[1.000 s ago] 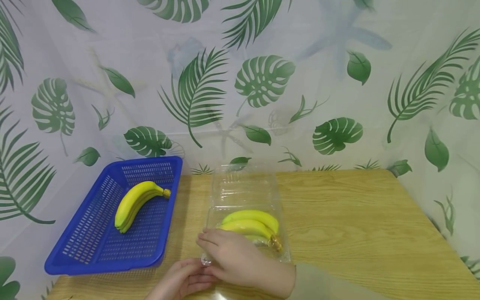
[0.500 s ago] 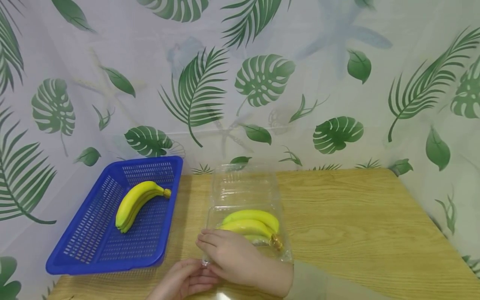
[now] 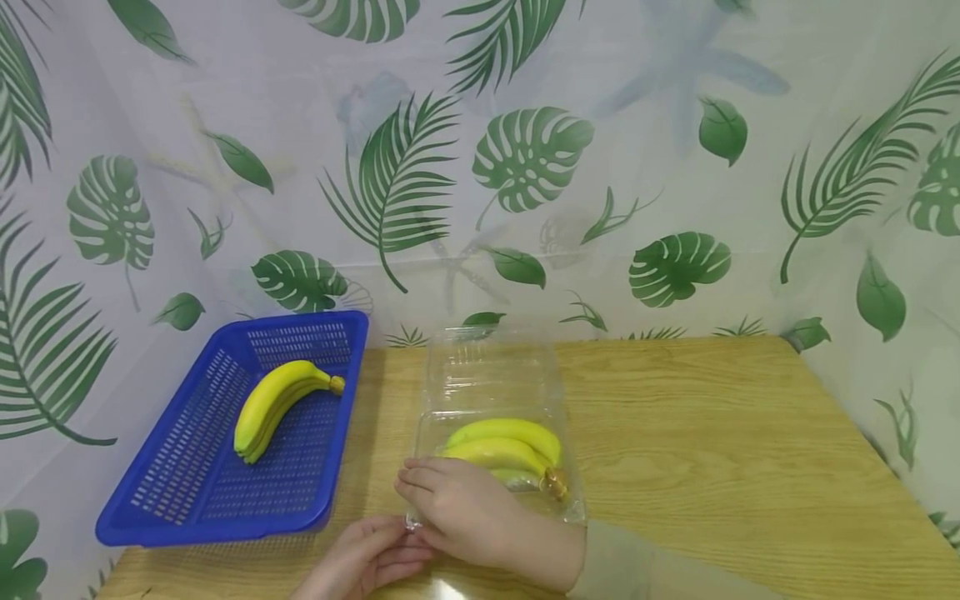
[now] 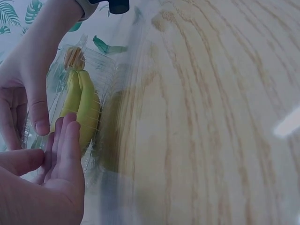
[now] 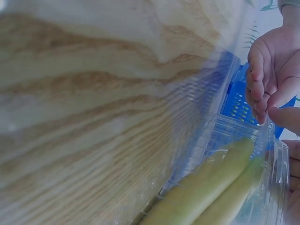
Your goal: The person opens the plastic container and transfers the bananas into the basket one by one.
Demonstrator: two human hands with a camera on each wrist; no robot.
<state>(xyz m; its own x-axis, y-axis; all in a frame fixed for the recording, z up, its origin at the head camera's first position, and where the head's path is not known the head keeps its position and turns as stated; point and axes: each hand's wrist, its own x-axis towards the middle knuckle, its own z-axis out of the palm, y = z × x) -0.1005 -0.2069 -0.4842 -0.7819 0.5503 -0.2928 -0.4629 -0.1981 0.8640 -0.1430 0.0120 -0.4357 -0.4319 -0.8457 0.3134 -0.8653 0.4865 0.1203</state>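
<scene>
Left hand: you're pinching, as far as I'm making out, at the near-left corner of the clear plastic clamshell, thumb meeting fingertips; whatever is sitting between them is too tiny to tell.
Right hand: you're gripping the same end, fingers draping over the rim and thumb pointing down on the near side, probably because plastic this light is prone to sliding while two hands are fiddling with it.
Clamshell spot: it's sitting on the wooden surface right in front of you, so both hands are meeting at one corner without much stretching.
Hinged lid: it's tipping back on the far side, so it's leaving the bananas uncovered and, I'm guessing, staying out of your wrists' way.
Boxed bananas: they're lying lengthwise inside the clamshell, stem end pointing right; that long curve is probably fitting best this way. Your right hand is hiding some of them.
Blue plastic basket: it's resting just left of the clamshell, standing apart from it, likely handy for your left side.
Basket bunch: more bananas are lying in there, stem aiming at the right wall; neither hand is touching them.
</scene>
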